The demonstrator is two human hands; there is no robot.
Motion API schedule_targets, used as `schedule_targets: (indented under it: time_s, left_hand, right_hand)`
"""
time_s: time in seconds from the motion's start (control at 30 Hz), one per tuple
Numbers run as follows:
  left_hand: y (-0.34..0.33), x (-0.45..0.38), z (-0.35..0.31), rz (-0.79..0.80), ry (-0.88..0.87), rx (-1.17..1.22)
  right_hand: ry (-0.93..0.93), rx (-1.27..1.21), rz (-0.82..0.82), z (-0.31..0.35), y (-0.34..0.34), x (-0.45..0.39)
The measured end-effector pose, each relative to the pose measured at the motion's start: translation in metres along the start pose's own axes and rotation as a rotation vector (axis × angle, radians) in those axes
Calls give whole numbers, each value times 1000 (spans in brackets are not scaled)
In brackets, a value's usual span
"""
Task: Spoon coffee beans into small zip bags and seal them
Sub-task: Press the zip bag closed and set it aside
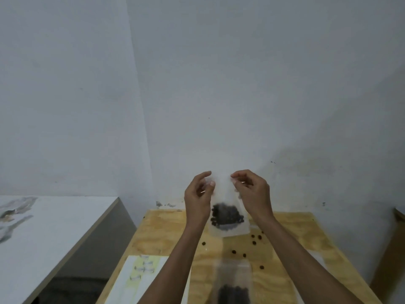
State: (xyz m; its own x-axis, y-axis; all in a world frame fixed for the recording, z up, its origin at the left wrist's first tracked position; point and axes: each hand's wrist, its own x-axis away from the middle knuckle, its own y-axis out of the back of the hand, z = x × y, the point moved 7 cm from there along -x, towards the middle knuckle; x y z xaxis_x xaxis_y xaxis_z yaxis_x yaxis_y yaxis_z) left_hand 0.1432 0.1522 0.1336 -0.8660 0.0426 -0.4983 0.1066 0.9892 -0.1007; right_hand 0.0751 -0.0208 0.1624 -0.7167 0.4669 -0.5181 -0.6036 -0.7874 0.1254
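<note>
A small clear zip bag (228, 218) hangs in the air above the wooden table (166, 233), with dark coffee beans gathered in its lower half. My left hand (198, 194) pinches its top left corner and my right hand (252, 191) pinches its top right corner. A second clear bag (233, 284) with beans in it lies flat on the table near the front edge, between my forearms. Several loose beans (254, 242) are scattered on the wood to the right of the held bag. No spoon is in view.
A white sheet (140, 279) with small markings lies at the table's front left. A white-topped counter (50, 233) stands to the left across a dark gap. A pale wall rises right behind the table. Another piece of wooden furniture (398, 218) shows at the far right.
</note>
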Motion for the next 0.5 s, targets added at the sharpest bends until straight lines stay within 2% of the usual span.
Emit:
schedule_targets:
  time_s: [0.2,0.5]
  left_hand:
    - [-1,2,-38,-25,40,173]
    - [-4,9,-67,45,13,206]
  right_hand:
    - [38,-81,103,34,9,1]
    - [20,-193,63,52,19,7]
